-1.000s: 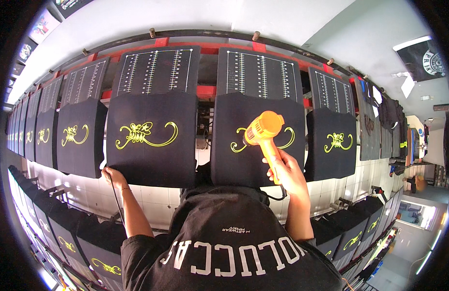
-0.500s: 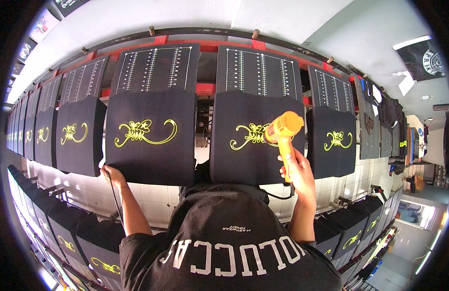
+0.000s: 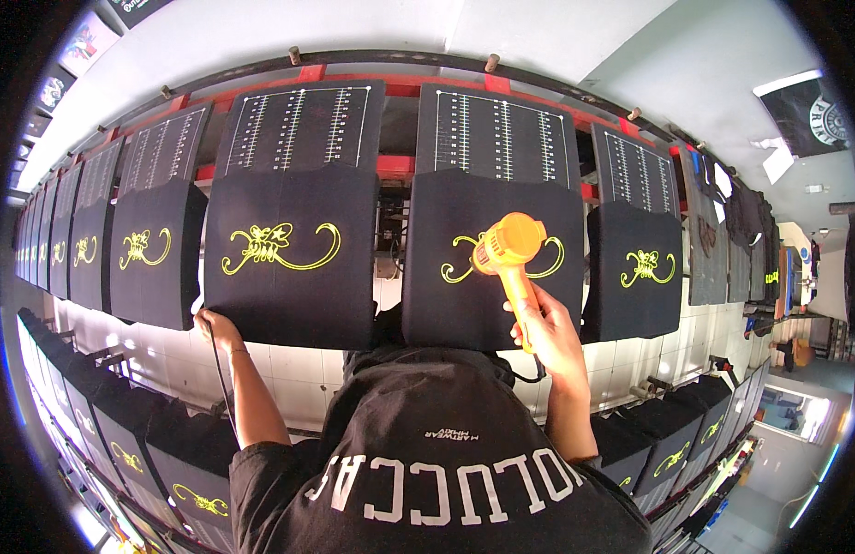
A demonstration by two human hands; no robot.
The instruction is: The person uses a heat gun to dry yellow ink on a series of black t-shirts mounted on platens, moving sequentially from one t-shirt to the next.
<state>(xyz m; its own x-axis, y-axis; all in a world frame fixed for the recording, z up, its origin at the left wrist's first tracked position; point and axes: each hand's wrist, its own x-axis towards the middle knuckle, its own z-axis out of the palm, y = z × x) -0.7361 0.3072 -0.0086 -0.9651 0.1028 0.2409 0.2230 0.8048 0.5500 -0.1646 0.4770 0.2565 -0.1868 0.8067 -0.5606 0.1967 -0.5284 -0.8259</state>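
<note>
My right hand [image 3: 549, 334] grips an orange heat gun [image 3: 512, 247] by its handle. The nozzle points left, over the yellow line print on a black T-shirt [image 3: 464, 319] stretched on a flat board; the gun's head hides the middle of that print. Down at the left, my left hand [image 3: 221, 330] is closed around a black cord [image 3: 220, 377] that runs back along my forearm. It is beside the lower left corner of another black T-shirt [image 3: 289, 309], which bears a whole yellow print [image 3: 275, 247].
More boards with black printed shirts [image 3: 139, 254] line up to the left, and one [image 3: 635, 277] lies to the right. Behind runs a red and black metal rail [image 3: 400, 85]. A second row of shirts [image 3: 201, 466] stands behind me, across a pale tiled floor [image 3: 298, 374].
My right hand has moved the heat gun leftward across the print, uncovering its right-hand curl. My left hand keeps its place by the board's corner, still on the cord.
</note>
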